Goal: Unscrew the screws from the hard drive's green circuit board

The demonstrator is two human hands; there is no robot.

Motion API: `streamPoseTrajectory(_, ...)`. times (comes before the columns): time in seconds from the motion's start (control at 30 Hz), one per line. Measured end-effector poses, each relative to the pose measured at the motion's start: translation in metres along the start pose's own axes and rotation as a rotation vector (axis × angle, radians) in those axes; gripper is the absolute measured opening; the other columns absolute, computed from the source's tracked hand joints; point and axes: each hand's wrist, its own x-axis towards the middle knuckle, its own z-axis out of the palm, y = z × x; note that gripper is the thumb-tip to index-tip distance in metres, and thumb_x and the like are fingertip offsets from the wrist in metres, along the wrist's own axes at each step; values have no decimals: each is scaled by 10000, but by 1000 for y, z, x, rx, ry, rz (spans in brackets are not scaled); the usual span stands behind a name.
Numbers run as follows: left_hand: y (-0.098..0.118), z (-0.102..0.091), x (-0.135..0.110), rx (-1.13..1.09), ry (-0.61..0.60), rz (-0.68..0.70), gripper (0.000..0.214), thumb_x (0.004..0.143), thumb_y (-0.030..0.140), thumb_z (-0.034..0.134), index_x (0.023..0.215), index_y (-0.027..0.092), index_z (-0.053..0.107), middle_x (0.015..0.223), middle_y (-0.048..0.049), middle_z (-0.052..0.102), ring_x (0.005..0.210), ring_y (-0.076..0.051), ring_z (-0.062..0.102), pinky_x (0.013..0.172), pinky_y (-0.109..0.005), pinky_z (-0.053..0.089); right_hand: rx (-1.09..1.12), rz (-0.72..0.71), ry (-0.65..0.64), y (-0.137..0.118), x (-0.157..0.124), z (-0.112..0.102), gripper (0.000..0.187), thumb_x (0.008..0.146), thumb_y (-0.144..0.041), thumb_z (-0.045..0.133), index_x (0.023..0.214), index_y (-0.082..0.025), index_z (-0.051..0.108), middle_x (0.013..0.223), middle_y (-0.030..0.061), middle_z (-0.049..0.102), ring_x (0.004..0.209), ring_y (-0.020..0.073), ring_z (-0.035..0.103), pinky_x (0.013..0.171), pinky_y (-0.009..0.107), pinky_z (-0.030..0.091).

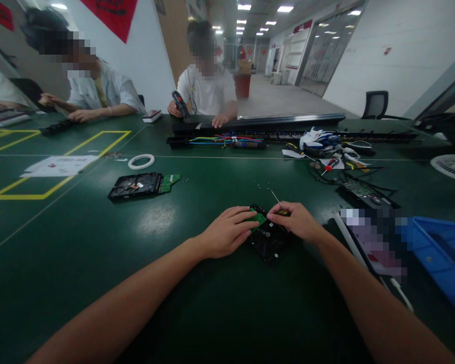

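Observation:
In front of me a black hard drive (270, 243) lies on the green table, set at an angle. A green circuit board (260, 218) covers its far left part. My left hand (229, 230) rests over the board and the drive's left edge, its fingers stretched out and somewhat apart. At the drive's right far edge, my right hand (296, 220) is closed around a small screwdriver (276, 198). The screwdriver's thin shaft points up and away to the left, clear of the drive; most of its handle is hidden by my fingers. Several tiny screws (259, 186) lie beyond the drive.
Another hard drive (136, 186) with its green board sits left, near a white ring (141, 162). On the right are a phone-like device (371, 247), a blue bin (443, 253) and cluttered tools (330, 166). A co-worker across the table holds a power screwdriver (180, 103); another sits far left.

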Motion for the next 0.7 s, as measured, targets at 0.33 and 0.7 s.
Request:
streamPoseTrajectory(0.33,-3,4,-3,-5,52,7,396,1077,301,525,1463,230,579,1591,-121,531,1541,-302,422,1235,-584,413,-143,-175,36,7,7,0,130,864,-377,751,848,-257,800,950,54,746,861,226,687,785,389,518)
streamPoseTrajectory(0.7,-6,5,-4,-85,132,-46,371,1081,281,515,1440,216,582,1491,-122,618,1451,-283,520,1211,-579,445,-275,-240,117,6,1,1,125,909,-371,734,894,-283,821,1005,50,726,945,238,686,881,415,505)
